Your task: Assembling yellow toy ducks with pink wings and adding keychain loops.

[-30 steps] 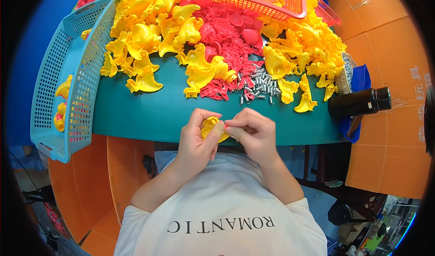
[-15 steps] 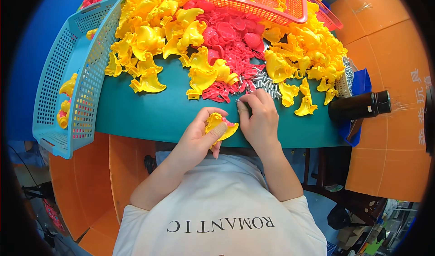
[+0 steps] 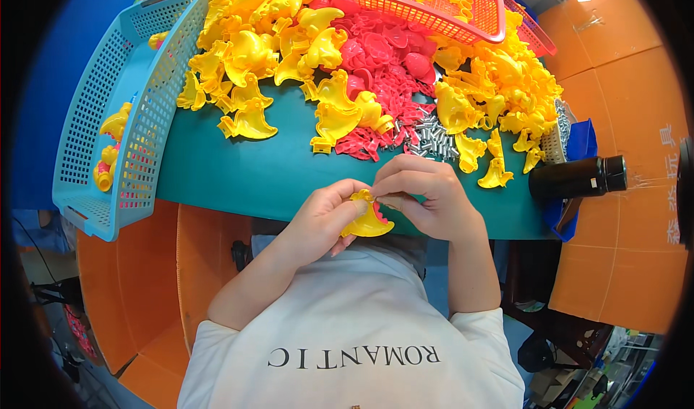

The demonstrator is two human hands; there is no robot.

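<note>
My left hand [image 3: 329,217] is closed around a curved yellow plastic shell piece [image 3: 367,224], near the table's front edge. A pink plastic part [image 3: 379,212] sits against the shell's inner side. My right hand [image 3: 426,192] meets the shell's upper end with its fingertips pinched together. Whatever lies between those fingertips is too small and hidden to make out. Just beyond my right hand lies a heap of small silver metal pins [image 3: 434,138], beside a pile of pink plastic parts [image 3: 387,69].
Yellow shell pieces are heaped at left [image 3: 249,54] and right [image 3: 499,83] on the green table [image 3: 210,170]. A blue basket [image 3: 148,148] with several yellow-and-pink pieces stands at left. A red basket [image 3: 491,29] is at the back. A black bottle [image 3: 571,180] lies at right.
My right hand has come from the edge of the metal pins to the shell's upper end. My left hand has shifted slightly right with the shell, and the whole view has shifted a little.
</note>
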